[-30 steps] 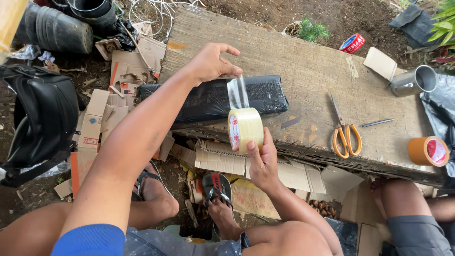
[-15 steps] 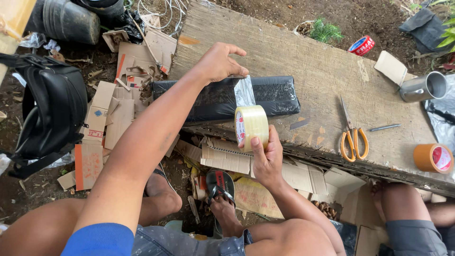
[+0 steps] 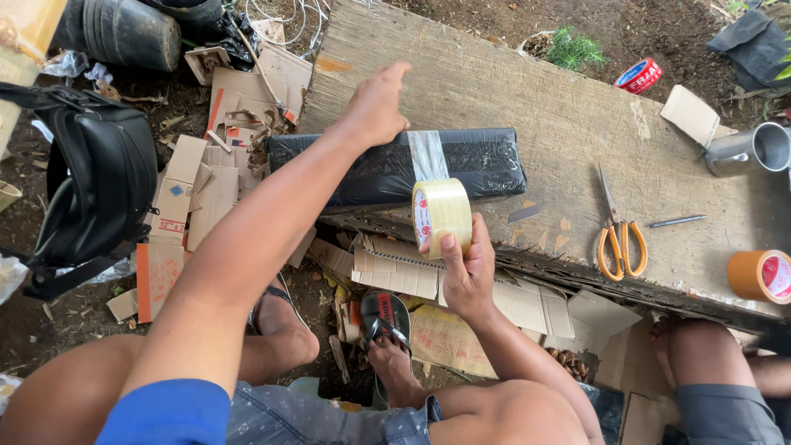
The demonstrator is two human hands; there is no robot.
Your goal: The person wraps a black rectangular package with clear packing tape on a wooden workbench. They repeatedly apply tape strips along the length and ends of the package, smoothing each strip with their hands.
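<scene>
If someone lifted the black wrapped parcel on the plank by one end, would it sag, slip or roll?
The black wrapped parcel looks long and flat-sided, so it probably would not roll. Its straight edges suggest a stiff box inside, so little sag is likely. The glossy wrap and clear tape strip may feel slippery. The left hand rests on it; the right hand holds the tape roll.

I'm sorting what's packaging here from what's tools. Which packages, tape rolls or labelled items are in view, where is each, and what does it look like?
Black wrapped package: long block on the wooden board, under the left hand.
Clear tape roll: in the right hand, strip running onto the package.
Red-and-blue tape roll: beyond the board's far edge.
Orange tape roll: near right corner.
Flattened cardboard boxes: ground, left, tan and orange.
</scene>
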